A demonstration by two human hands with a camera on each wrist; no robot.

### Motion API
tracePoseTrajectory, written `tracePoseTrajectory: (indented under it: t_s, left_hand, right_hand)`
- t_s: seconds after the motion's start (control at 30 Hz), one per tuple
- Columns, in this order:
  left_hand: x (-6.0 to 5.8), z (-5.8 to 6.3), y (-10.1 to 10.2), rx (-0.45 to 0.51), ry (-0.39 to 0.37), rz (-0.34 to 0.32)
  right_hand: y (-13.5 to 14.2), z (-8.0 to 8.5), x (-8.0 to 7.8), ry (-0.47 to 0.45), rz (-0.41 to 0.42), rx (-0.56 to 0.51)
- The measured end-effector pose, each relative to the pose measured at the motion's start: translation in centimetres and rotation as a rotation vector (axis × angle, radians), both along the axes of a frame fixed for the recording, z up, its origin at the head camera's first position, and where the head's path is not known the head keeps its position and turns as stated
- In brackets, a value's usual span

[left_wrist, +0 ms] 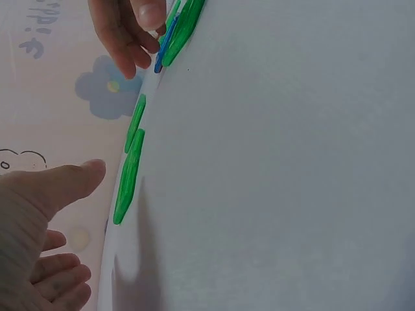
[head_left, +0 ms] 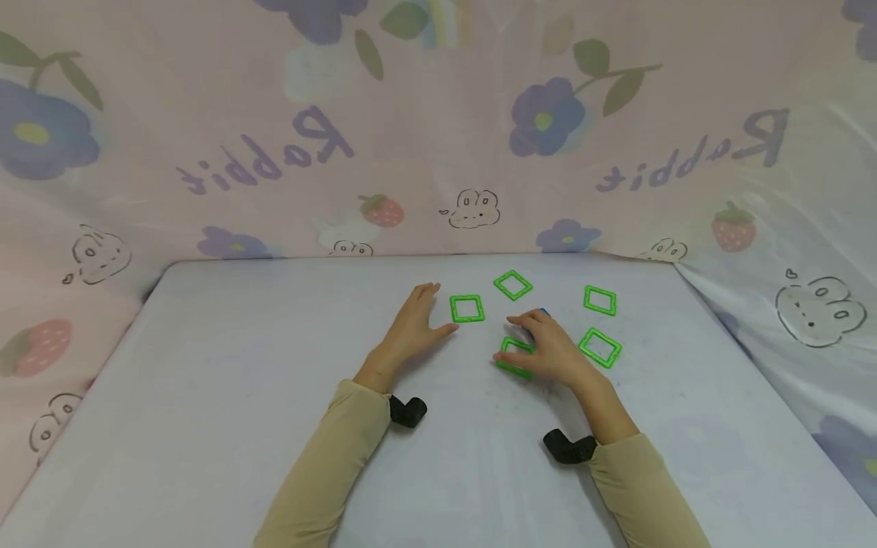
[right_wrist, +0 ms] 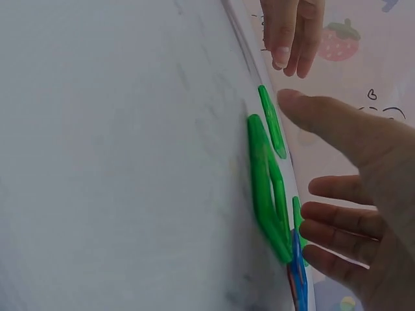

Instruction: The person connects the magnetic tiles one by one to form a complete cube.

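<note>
Nearest the camera we find a tan left sleeve [head_left: 325, 468] and a tan right sleeve [head_left: 647, 487], with a left mount [head_left: 409, 412] and a right mount [head_left: 570, 447], both black, at the wrists. Beyond them, on the white desk [head_left: 205, 396], lie green frames: we record the near square [head_left: 514, 371], the left square [head_left: 468, 320], the far square [head_left: 522, 292], the rear right square [head_left: 599, 310] and the front right square [head_left: 593, 358].

We judge the governing relation to be that of the near square to the right grip [head_left: 548, 350]. The square sits at its thumb side, partly covered by it in the head view, and well nearer to it than to the left grip [head_left: 409, 323]. Being square, the frame offers no long axis; we note only that its edges lie aslant.

The right grip has thumb and fingers spread, pinching nothing; contact with the near square we cannot confirm. A blue piece [right_wrist: 299, 269] stands close by its fingertips. The left grip is likewise spread and holds nothing, the left square lying just beside it, towards the right grip.
</note>
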State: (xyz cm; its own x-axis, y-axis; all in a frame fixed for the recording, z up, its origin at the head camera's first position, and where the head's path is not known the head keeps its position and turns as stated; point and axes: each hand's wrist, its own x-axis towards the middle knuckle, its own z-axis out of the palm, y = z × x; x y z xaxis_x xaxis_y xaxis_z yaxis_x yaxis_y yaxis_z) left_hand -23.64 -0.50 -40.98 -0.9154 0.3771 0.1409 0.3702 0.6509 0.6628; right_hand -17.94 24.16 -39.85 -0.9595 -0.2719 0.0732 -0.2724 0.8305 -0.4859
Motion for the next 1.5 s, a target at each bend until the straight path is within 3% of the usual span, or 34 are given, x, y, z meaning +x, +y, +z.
tracePoseTrajectory:
  t_s: [0.2, 0.33, 0.47, 0.6, 1.5]
  left_hand:
    - [-0.5, 0.0, 0.6, -0.018, 0.009, -0.013]
    - [-0.8, -0.1, 1.0, -0.033, -0.030, -0.021]
    - [-1.1, -0.4, 1.3, -0.068, -0.066, -0.053]
    - [-1.4, -0.8, 1.5, -0.079, -0.052, -0.081]
    - [-2.0, -2.1, 2.5, -0.040, -0.005, -0.007]
  right_hand:
    - [0.0, -0.2, 0.2, -0.009, 0.001, 0.009]
    - [0.0, -0.2, 0.4, -0.011, -0.004, 0.019]
    - [0.1, -0.4, 0.6, -0.030, -0.004, 0.018]
    - [0.1, -0.5, 0.7, -0.032, 0.008, 0.011]
    - [0.1, -0.7, 0.5, 0.026, 0.040, 0.006]
